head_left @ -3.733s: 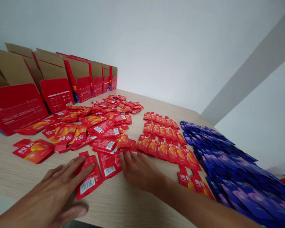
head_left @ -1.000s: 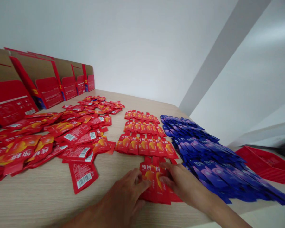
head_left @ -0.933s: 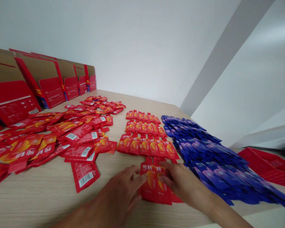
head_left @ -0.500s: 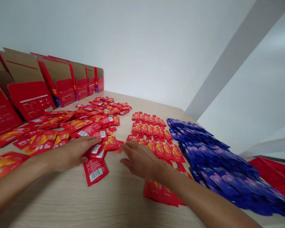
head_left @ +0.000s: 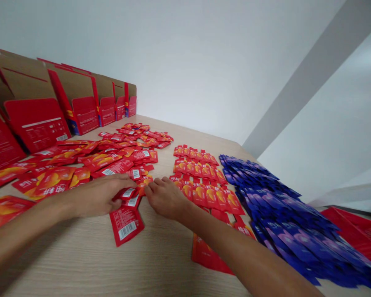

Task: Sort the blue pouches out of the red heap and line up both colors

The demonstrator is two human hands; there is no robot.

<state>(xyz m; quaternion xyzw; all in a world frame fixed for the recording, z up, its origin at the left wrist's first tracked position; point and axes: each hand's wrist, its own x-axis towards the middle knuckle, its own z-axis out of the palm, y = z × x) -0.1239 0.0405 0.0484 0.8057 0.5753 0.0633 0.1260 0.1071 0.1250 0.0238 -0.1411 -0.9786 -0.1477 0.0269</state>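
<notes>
Your left hand (head_left: pixel 100 195) curls over flat, glossy red-and-orange pouches (head_left: pixel 129 193); your right hand (head_left: pixel 165 198) bunches at their edge, both grips unclear.

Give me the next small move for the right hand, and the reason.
Probably slide the orange-fronted packet rightward: the right hand has its fingers at that packet's edge, and neat rows of similar red packets lie to its right.
</notes>
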